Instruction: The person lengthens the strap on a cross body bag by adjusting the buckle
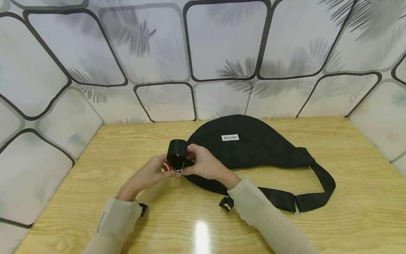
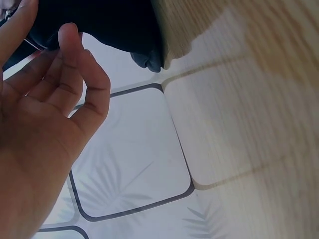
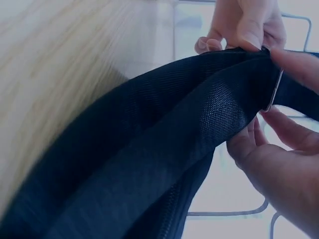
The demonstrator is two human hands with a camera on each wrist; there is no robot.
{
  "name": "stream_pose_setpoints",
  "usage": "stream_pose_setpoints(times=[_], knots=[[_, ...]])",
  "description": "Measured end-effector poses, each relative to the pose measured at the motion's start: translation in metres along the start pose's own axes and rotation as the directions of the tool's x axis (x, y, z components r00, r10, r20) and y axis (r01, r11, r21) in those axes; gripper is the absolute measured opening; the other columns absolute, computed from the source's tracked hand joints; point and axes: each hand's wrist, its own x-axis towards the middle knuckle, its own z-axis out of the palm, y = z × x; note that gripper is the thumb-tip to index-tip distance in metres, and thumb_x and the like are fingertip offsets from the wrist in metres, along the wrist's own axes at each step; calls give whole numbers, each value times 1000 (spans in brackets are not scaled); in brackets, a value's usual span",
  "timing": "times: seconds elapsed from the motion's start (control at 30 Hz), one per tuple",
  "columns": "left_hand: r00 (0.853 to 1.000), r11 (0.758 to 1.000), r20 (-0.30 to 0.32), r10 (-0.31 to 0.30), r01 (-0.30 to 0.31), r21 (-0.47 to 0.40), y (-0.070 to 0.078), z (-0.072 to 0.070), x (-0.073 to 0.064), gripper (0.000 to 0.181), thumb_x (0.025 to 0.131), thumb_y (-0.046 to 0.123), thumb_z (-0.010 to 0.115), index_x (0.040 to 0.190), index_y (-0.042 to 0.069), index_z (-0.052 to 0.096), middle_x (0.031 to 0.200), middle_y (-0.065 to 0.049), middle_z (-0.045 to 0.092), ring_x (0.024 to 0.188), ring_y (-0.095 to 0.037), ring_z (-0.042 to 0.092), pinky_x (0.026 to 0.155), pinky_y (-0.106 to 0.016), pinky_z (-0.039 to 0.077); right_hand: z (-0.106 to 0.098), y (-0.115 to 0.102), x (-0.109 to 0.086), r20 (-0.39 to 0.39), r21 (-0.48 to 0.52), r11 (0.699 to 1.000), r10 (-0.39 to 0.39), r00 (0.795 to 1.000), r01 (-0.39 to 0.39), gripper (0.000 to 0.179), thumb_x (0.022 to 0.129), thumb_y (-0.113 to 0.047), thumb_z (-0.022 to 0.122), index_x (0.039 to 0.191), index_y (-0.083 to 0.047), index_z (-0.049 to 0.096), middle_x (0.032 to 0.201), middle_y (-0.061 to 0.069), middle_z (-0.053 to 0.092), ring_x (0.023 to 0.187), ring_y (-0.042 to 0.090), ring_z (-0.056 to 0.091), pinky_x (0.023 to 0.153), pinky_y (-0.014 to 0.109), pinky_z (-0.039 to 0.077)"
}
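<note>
A black waist bag (image 1: 247, 148) with a small white label lies on the wooden table. At its left end, a webbing strap (image 1: 177, 150) is raised in a loop between both hands. My left hand (image 1: 149, 174) pinches the strap beside a metal slider (image 1: 179, 170), with its fingers partly hidden behind the webbing. From the other side my right hand (image 1: 204, 164) grips the strap by the same slider. In the right wrist view, the doubled webbing (image 3: 164, 129) runs up to the slider (image 3: 274, 92), and the right hand's fingers and thumb hold there.
The bag's other strap (image 1: 312, 201) curves along the table at right, with a second metal slider (image 1: 296, 210) on it. A small black piece with a yellow mark (image 1: 227, 204) shows beside the right sleeve. Patterned panels (image 1: 226, 42) stand behind the wooden table (image 1: 171, 225).
</note>
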Motion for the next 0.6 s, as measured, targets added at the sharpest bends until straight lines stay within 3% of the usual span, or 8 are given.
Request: stream_pose_setpoints(times=[0.23,0.4,0.6], knots=[[1000,999,4,10,-10,41,1,-1,1,12,94,-2,70,106,-3,67,90,-1,65,83,-17,60,78,-37,53,9,-6,-2,-38,-149,989,-13,999,7,58,80,-8,88,125,4,53,111,12,65,100,22,65,89,35,51],[1000,999,2,24,-24,39,1,-1,1,16,94,-1,70,110,-4,67,93,-2,66,84,-17,60,77,-36,54,10,-6,-2,-76,-252,967,-66,995,45,52,78,-10,90,117,3,57,110,13,62,103,28,63,88,37,52],[999,999,4,40,-40,26,-1,-1,1,19,94,0,71,112,-5,67,95,-4,67,84,-17,61,76,-34,54,7,-4,0,-58,-300,947,-140,988,117,45,78,-11,90,109,0,59,103,10,62,94,22,63,82,31,52]])
